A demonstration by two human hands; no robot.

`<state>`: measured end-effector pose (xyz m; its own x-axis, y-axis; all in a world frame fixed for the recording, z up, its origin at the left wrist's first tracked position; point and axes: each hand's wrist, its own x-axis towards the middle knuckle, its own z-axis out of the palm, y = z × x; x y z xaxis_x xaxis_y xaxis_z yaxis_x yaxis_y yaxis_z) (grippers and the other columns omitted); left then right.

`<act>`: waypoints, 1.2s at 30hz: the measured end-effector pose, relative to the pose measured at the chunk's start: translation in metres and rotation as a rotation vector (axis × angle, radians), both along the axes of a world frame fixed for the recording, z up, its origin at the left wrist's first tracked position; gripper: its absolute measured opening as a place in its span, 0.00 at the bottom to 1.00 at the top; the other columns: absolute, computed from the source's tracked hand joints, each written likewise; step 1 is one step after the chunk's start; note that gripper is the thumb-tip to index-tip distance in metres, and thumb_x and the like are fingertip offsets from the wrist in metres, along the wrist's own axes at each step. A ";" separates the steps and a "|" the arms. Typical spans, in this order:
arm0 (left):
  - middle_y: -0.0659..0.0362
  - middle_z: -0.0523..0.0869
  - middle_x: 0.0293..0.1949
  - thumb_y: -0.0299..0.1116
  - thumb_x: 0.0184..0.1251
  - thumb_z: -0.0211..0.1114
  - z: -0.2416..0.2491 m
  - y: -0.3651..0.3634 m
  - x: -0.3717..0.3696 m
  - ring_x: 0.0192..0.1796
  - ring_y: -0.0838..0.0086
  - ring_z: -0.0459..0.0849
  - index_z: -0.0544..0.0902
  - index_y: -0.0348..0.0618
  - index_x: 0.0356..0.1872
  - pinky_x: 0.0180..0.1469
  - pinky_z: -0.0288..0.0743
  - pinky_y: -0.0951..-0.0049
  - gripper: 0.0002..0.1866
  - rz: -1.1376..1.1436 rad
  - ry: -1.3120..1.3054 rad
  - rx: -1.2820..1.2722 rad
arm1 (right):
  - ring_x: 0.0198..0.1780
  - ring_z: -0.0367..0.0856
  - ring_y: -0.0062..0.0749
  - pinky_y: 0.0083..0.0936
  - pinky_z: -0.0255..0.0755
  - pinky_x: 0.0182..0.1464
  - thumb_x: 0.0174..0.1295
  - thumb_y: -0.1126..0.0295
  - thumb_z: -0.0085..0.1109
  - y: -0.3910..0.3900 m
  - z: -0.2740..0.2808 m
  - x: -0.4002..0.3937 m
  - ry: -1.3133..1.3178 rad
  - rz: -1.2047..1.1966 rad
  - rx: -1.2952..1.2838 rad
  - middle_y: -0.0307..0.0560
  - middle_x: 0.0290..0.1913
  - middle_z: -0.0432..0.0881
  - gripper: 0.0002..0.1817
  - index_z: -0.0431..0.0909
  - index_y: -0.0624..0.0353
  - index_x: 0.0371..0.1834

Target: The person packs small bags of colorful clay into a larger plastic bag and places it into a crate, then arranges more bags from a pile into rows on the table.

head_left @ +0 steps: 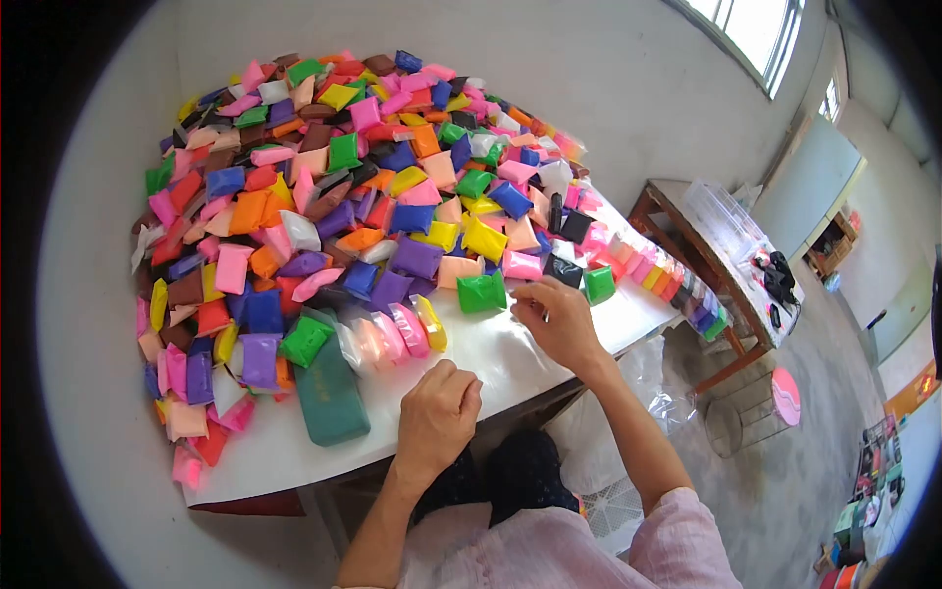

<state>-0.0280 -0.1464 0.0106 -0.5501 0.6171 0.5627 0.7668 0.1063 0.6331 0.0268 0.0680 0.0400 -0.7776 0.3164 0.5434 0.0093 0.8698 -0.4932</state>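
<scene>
Close to the table's front edge, my left hand [439, 412] is curled into a loose fist, and no packet shows in it. My right hand [557, 326] is over the table with its fingers bent and slightly apart, the fingertips just right of a green packet [481, 292]. Between my hands and the pile stands a short row of packets: a yellow packet [429, 324], a pink packet [408, 330] and several paler ones in clear wrap. Left of that row lies a dark green box [331, 398], with another green packet [306, 340] against its far end.
A large heap of coloured packets [324, 187] covers the back and left of the white table [510, 348]. A long row of packets [677, 280] runs along its right side. Farther right are a wooden side table [702, 255] with a clear bin and a pink-topped stool [785, 397].
</scene>
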 end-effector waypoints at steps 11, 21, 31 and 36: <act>0.51 0.77 0.31 0.26 0.62 0.65 -0.002 0.000 0.000 0.35 0.53 0.81 0.80 0.38 0.32 0.37 0.75 0.56 0.03 0.003 0.028 0.025 | 0.32 0.86 0.41 0.32 0.77 0.38 0.59 0.68 0.64 0.013 0.038 -0.106 0.025 -0.002 0.015 0.51 0.34 0.88 0.10 0.86 0.64 0.36; 0.52 0.80 0.30 0.25 0.60 0.67 -0.005 0.002 -0.002 0.33 0.55 0.82 0.83 0.36 0.33 0.35 0.76 0.60 0.03 0.010 0.057 0.043 | 0.43 0.84 0.43 0.38 0.77 0.46 0.53 0.68 0.67 -0.034 0.045 -0.175 0.061 0.213 0.236 0.46 0.39 0.85 0.11 0.87 0.55 0.40; 0.50 0.78 0.32 0.26 0.63 0.65 -0.004 -0.004 -0.004 0.37 0.53 0.81 0.80 0.37 0.37 0.39 0.76 0.56 0.05 -0.041 0.001 0.041 | 0.42 0.82 0.42 0.35 0.76 0.41 0.54 0.74 0.64 -0.038 0.028 -0.172 0.316 0.371 0.318 0.48 0.43 0.79 0.16 0.79 0.58 0.47; 0.52 0.78 0.30 0.27 0.63 0.68 -0.009 -0.004 -0.002 0.31 0.58 0.79 0.82 0.38 0.40 0.34 0.73 0.62 0.07 0.111 0.050 0.214 | 0.41 0.84 0.36 0.25 0.79 0.37 0.53 0.86 0.63 -0.039 0.023 -0.044 0.294 0.337 0.135 0.49 0.52 0.82 0.19 0.79 0.60 0.49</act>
<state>-0.0301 -0.1504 0.0019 -0.5762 0.4183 0.7021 0.7887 0.0593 0.6119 -0.0170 0.0294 0.0629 -0.6319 -0.0166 0.7748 -0.4082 0.8570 -0.3145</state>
